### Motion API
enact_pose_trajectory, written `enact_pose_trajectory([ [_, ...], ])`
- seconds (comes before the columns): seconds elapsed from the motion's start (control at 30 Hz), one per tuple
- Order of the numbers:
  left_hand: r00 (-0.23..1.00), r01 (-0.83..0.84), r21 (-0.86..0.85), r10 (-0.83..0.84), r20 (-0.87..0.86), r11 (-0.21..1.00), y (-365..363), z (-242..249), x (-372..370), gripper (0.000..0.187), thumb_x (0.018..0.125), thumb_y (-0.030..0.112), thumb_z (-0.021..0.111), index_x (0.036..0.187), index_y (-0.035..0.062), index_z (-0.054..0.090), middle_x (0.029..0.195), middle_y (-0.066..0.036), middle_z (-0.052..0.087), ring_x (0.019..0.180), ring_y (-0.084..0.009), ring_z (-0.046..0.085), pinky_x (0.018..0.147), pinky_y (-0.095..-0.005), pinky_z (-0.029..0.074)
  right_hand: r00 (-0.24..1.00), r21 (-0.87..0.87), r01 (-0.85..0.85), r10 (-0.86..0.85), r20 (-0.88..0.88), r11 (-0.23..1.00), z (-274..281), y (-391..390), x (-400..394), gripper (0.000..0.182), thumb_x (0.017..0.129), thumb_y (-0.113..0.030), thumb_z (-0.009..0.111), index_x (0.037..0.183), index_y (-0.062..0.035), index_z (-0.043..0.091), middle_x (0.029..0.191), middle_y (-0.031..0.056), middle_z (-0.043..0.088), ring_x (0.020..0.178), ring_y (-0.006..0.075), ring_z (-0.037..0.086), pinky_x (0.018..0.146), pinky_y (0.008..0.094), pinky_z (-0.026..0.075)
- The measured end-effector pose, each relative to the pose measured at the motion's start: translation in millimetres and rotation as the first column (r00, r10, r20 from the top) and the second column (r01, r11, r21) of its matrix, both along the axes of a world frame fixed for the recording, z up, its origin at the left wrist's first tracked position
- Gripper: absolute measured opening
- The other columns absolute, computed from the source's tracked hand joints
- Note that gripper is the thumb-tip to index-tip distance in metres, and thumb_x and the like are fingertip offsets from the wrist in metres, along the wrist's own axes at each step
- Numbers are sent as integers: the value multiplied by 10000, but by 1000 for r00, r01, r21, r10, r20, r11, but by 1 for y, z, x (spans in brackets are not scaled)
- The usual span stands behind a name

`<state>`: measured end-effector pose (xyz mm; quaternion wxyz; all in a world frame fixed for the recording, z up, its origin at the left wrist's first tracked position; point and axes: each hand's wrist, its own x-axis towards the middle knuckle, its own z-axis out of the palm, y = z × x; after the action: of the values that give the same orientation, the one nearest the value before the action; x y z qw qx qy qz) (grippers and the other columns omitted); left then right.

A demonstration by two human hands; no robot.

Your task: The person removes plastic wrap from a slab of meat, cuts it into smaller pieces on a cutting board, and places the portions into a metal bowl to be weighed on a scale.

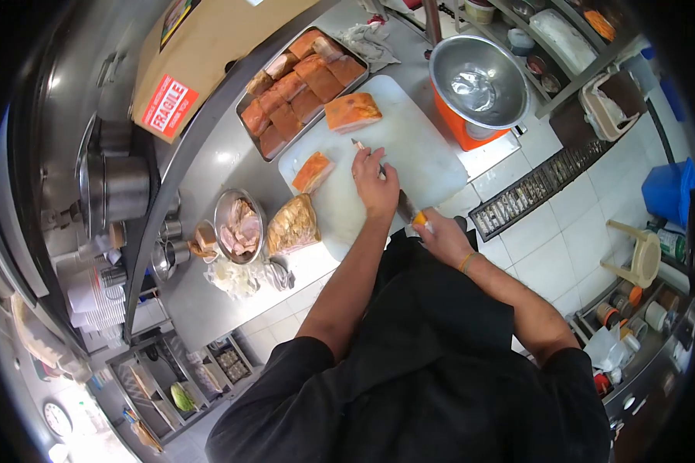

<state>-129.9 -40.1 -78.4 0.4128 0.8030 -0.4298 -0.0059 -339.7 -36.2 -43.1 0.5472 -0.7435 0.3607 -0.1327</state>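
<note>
My right hand [442, 240] is wrapped round the yellow-orange handle of a knife [406, 206] at the near edge of a white cutting board [425, 150]. The blade runs up and left beneath my left hand [376, 182], whose bent fingers close over it; the tip shows just past them. Two orange-skinned meat pieces lie on the board: a larger block [352, 113] beyond my left hand and a smaller piece [312, 171] to its left. A bagged brownish item [293, 224] rests at the board's lower left edge.
Behind the board is a metal tray [269, 156] of several meat blocks. A steel bowl [259, 208] of pale meat stands left; a large steel bowl [508, 100] sits on an orange base at right. A cardboard box [208, 58] is upper left, a plastic stool [642, 258] right.
</note>
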Motion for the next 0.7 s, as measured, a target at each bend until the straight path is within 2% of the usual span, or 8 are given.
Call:
enact_pose_trajectory([
  [0.1, 991, -55, -64, 47, -122, 996, -3, -6, 4, 348, 837, 27, 697, 1177, 80, 750, 1343, -173, 619, 1304, -363, 556, 1136, -446, 452, 999, -36, -33, 33, 15, 999, 2, -3, 7, 298, 1041, -283, 655, 1169, -26, 573, 902, 298, 697, 908, 517, 674, 759, 548, 530],
  [0.3, 976, -154, -205, 116, -185, 967, -2, 15, 12, 349, 799, 4, 705, 1134, 86, 761, 1275, -138, 649, 1256, -345, 585, 1110, -436, 463, 993, -89, -110, 105, -54, 990, 35, -10, 20, 302, 1034, -275, 661, 1157, -6, 601, 921, 308, 693, 898, 519, 673, 740, 534, 530],
  [0.4, 978, -192, -307, 157, -135, 932, 1, 55, 28, 336, 803, 11, 713, 1128, 84, 759, 1265, -136, 647, 1241, -339, 591, 1098, -434, 464, 983, -57, -154, 147, -114, 986, 68, -16, 36, 308, 1033, -272, 666, 1178, -6, 608, 907, 291, 698, 867, 501, 687, 724, 521, 536],
  [0.43, 977, -204, -368, 168, -129, 907, 2, 70, 37, 326, 807, 19, 723, 1125, 84, 758, 1256, -136, 649, 1232, -332, 599, 1083, -429, 472, 989, -172, -143, 145, -1, 975, 73, -15, 47, 298, 1033, -246, 668, 1195, -3, 611, 890, 277, 701, 842, 485, 696, 708, 505, 540],
  [0.53, 961, -273, -442, 263, -85, 855, 20, 114, 75, 311, 814, 32, 731, 1120, 84, 756, 1257, -132, 650, 1216, -327, 611, 1070, -424, 485, 976, -59, -215, 216, 7, 975, 114, -12, 86, 288, 1034, -221, 664, 1203, 5, 610, 889, 269, 704, 837, 484, 694, 710, 492, 545],
  [0.57, 950, -307, -453, 295, -99, 837, 32, 128, 88, 309, 817, 35, 739, 1121, 85, 754, 1246, -128, 655, 1204, -320, 621, 1063, -423, 492, 960, -180, -253, 270, 78, 951, 117, -9, 101, 288, 1023, -216, 675, 1193, 6, 607, 904, 266, 707, 846, 483, 692, 718, 492, 549],
  [0.63, 917, -325, -477, 395, 50, 816, 63, 158, 122, 301, 833, 22, 733, 1128, 82, 749, 1221, -124, 669, 1190, -307, 629, 1069, -417, 490, 916, -321, -335, 387, 110, 886, 126, -2, 134, 296, 1014, -212, 680, 1202, 2, 600, 925, 265, 709, 857, 482, 690, 725, 502, 550],
  [0.7, 828, -394, -517, 538, 158, 759, 99, 164, 165, 266, 877, 32, 733, 1138, 83, 746, 1192, -119, 684, 1190, -297, 633, 1059, -411, 493, 867, -410, -395, 481, 130, 822, 145, 9, 162, 294, 1008, -229, 673, 1177, -8, 579, 937, 261, 709, 871, 479, 686, 736, 532, 542],
])
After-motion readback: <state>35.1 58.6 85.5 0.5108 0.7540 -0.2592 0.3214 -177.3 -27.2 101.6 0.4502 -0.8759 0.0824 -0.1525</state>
